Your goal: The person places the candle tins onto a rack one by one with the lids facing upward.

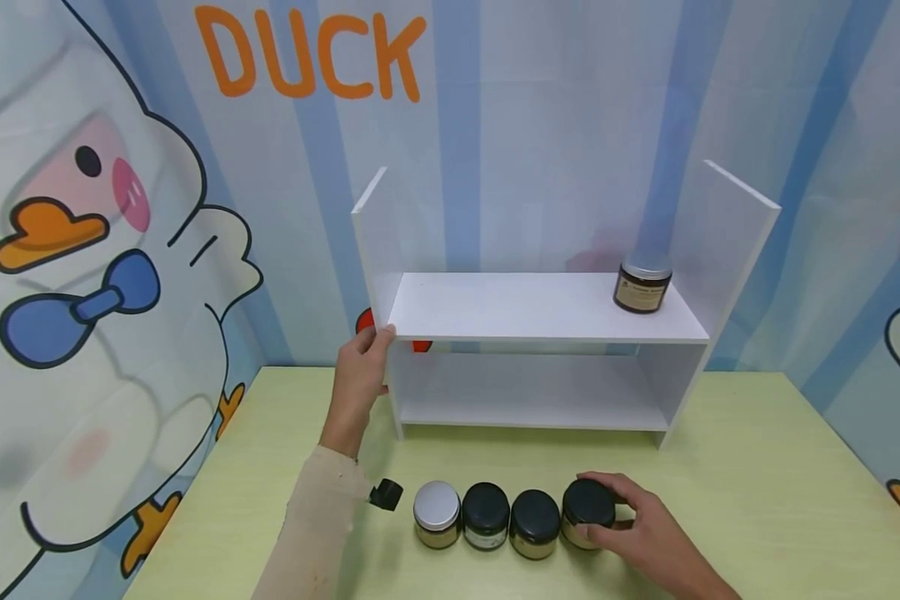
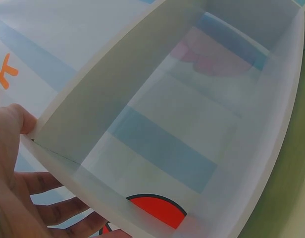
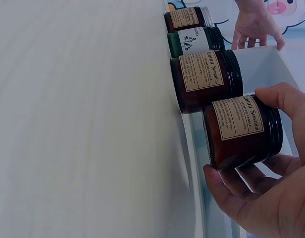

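My right hand (image 1: 641,525) grips a scented candle jar (image 1: 588,503) with a black lid, at the right end of a row. In the right wrist view, fingers and thumb curl round this brown candle jar (image 3: 241,131), whose tan label reads "Scented Candle". Whether it touches the table I cannot tell. To its left stand two black-lidded jars (image 1: 535,521) and a silver-lidded jar (image 1: 437,512). At the left side panel of a white shelf (image 1: 547,308), my left hand (image 1: 360,375) pinches the panel's edge, thumb in front and fingers (image 2: 58,210) outside.
Another candle jar (image 1: 642,286) with a silver lid sits on the shelf's upper board, near the right panel. The shelf stands at the back of the pale yellow-green table (image 1: 750,467). Behind hangs a duck-printed backdrop (image 1: 540,125). A small black object (image 1: 386,495) is by the left sleeve.
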Action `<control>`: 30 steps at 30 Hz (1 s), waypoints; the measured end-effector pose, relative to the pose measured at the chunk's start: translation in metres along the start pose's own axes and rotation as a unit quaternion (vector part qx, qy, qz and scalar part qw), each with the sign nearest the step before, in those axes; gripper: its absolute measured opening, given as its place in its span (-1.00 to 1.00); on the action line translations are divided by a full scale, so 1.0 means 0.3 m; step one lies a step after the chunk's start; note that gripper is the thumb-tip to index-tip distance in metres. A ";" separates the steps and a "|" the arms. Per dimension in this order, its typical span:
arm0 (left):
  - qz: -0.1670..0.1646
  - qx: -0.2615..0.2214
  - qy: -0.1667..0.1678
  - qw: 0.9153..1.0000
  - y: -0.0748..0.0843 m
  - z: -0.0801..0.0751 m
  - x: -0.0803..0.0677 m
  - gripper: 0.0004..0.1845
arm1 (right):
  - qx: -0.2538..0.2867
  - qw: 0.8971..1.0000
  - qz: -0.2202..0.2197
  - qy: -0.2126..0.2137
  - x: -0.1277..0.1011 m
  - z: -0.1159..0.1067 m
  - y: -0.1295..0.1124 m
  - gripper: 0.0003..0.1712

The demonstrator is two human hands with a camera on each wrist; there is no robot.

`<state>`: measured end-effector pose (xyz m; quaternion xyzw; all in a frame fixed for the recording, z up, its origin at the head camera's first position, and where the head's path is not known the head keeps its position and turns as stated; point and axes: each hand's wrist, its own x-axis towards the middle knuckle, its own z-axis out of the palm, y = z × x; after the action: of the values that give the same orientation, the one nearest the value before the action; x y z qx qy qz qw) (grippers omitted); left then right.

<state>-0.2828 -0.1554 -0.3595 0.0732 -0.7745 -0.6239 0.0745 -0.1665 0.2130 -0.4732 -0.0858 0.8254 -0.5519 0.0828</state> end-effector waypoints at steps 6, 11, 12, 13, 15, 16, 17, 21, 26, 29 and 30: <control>0.002 0.000 0.001 1.000 0.001 0.001 -0.001 -0.30 | -0.003 1.000 0.005 0.006 -0.002 0.002 -0.006 -0.30; 0.002 0.000 0.001 1.000 0.001 0.001 -0.003 -0.31 | 0.006 1.000 0.006 0.005 -0.003 0.001 -0.014 -0.29; 0.003 0.000 0.001 1.000 0.001 0.001 -0.003 -0.31 | 0.009 1.000 0.004 0.005 -0.003 0.001 -0.016 -0.29; 0.003 0.000 0.001 1.000 0.001 0.001 -0.004 -0.31 | 0.011 1.000 0.004 0.005 -0.003 0.000 -0.018 -0.29; 0.003 0.000 0.001 1.000 0.001 0.001 -0.003 -0.31 | 0.014 1.000 -0.001 0.004 -0.004 -0.001 -0.019 -0.29; 0.003 0.000 0.000 1.000 0.000 0.001 -0.003 -0.30 | 0.016 1.000 -0.002 0.003 -0.004 -0.001 -0.020 -0.29; 0.003 0.000 0.000 1.000 0.000 0.001 -0.002 -0.30 | 0.018 1.000 -0.003 0.003 -0.005 -0.002 -0.021 -0.28; 0.005 0.001 -0.002 1.000 -0.002 0.001 0.000 -0.30 | 0.022 1.000 -0.007 0.002 -0.006 -0.003 -0.022 -0.28; 0.007 0.000 -0.004 1.000 -0.002 0.000 0.000 -0.30 | 0.019 1.000 -0.005 0.018 -0.008 -0.002 -0.028 -0.28; 0.005 -0.001 -0.005 1.000 -0.002 -0.001 -0.001 -0.30 | 0.017 1.000 -0.005 0.026 -0.008 -0.003 -0.032 -0.27; 0.005 -0.002 -0.005 1.000 -0.001 -0.001 -0.001 -0.30 | 0.017 0.999 -0.005 0.027 -0.007 -0.004 -0.035 -0.27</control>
<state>-0.2824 -0.1556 -0.3598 0.0664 -0.7742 -0.6251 0.0737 -0.1641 0.2107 -0.4630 -0.0732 0.8173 -0.5685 0.0594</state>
